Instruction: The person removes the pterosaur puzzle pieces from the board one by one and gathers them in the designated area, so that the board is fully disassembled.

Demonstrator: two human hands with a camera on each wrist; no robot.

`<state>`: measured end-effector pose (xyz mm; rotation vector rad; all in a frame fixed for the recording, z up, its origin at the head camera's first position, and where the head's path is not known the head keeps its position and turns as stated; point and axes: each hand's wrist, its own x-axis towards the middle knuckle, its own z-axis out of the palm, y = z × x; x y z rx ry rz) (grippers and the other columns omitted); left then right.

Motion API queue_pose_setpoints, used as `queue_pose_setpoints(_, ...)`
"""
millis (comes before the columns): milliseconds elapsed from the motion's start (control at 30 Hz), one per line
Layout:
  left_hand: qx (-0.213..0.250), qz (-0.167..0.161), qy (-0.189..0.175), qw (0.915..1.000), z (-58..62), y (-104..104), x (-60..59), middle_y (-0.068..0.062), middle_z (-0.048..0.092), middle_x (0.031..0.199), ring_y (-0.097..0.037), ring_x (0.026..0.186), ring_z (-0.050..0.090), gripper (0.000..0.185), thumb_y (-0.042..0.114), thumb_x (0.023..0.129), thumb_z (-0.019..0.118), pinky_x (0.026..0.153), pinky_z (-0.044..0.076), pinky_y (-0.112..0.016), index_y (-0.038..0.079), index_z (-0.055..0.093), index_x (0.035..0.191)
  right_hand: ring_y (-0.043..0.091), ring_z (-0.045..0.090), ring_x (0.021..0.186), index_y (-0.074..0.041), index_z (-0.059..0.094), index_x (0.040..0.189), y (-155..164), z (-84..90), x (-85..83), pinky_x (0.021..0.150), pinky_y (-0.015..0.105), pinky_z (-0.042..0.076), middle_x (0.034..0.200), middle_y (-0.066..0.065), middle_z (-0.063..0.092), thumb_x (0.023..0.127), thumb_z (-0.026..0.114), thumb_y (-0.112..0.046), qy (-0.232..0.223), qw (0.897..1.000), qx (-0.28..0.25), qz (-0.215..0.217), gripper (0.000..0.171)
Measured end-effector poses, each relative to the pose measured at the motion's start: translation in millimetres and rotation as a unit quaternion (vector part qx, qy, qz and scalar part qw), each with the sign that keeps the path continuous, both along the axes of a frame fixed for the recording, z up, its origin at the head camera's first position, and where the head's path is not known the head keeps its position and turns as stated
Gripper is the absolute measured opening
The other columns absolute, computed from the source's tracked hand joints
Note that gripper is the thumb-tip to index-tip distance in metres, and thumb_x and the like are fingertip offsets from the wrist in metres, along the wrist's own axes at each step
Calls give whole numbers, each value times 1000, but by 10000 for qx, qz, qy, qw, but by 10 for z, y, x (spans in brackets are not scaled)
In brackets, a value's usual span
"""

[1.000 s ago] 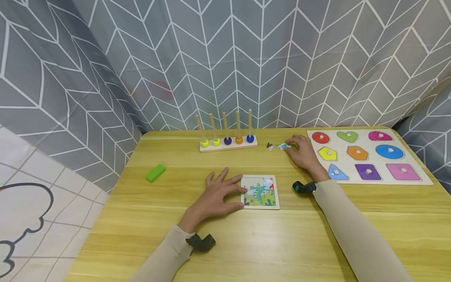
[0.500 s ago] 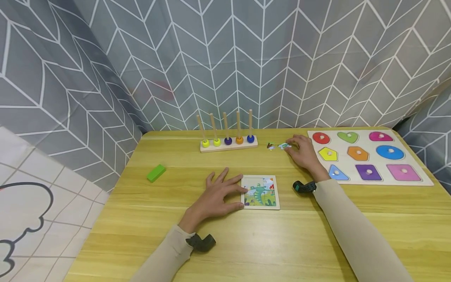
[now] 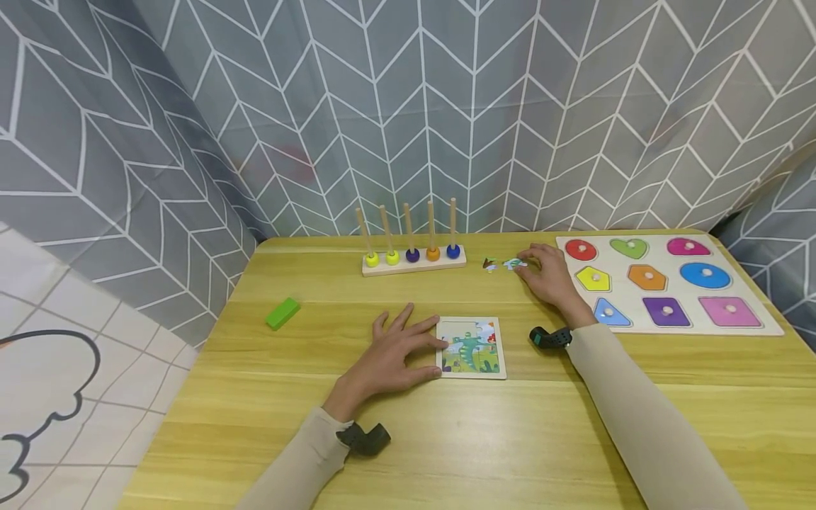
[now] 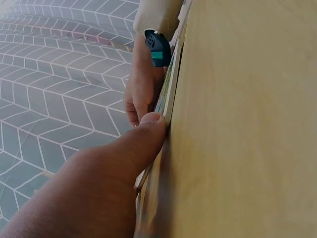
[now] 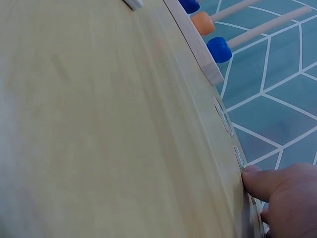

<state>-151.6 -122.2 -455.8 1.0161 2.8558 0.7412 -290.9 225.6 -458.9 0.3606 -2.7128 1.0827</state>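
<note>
A small square jigsaw puzzle in a pale wooden frame (image 3: 501, 350) shows a green crocodile-like animal. My left hand (image 3: 395, 354) rests at its left edge with fingers spread, one fingertip over the picture. In the left wrist view the thumb (image 4: 151, 121) lies along the frame's edge. Farther back, two loose jigsaw pieces lie on the table: one brown and green piece (image 3: 489, 263), and a blue-green piece (image 3: 512, 264) whose right end my right hand (image 3: 550, 278) pinches. The right wrist view has the thumb (image 5: 257, 179) low against the tabletop; the other fingers are mostly hidden.
Behind the puzzle stands a peg rack (image 3: 414, 266) with one coloured bead on each upright peg. A shape board (image 3: 688, 283) with knobbed pieces lies at the right, close to my right wrist. A green block (image 3: 282, 313) lies on the left. A patterned curtain (image 3: 484, 120) hangs behind the table.
</note>
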Motion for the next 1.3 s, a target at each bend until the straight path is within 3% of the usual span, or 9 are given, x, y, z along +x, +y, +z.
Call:
queue_pose_setpoints(600,-58,31,-5,10000,-2,3,-1,9,37,164,-38,159,13,43,56,93,66,120,1,-71,39,65,133,52,31,144,6,56,139,2,-22,90,120,63,22,151,35,43,98,63,-12,-4,9995,-320,52,45)
queue_pose_setpoints(867,-27,3,-1,10000,-6,14,-11,8,37,164,-39,159,13,43,56,93,65,120,1,-71,39,65,133,50,33,145,2,57,140,-25,6,294,119,64,22,151,31,46,100,63,-13,120,9979,-630,84,44)
queue_pose_setpoints(1133,-65,-4,29,10000,-2,28,-24,8,37,165,-40,159,14,41,55,94,65,120,0,-70,40,66,132,48,38,139,1,64,132,-53,-43,452,115,63,25,146,30,52,97,66,-10,365,9949,-935,83,37)
queue_pose_setpoints(1300,-45,30,61,10000,-14,25,-28,8,38,164,-39,159,13,41,55,94,66,119,1,-69,40,66,132,45,38,136,-1,68,127,-107,-45,591,109,59,28,144,28,54,95,68,-9,518,9937,-945,304,33)
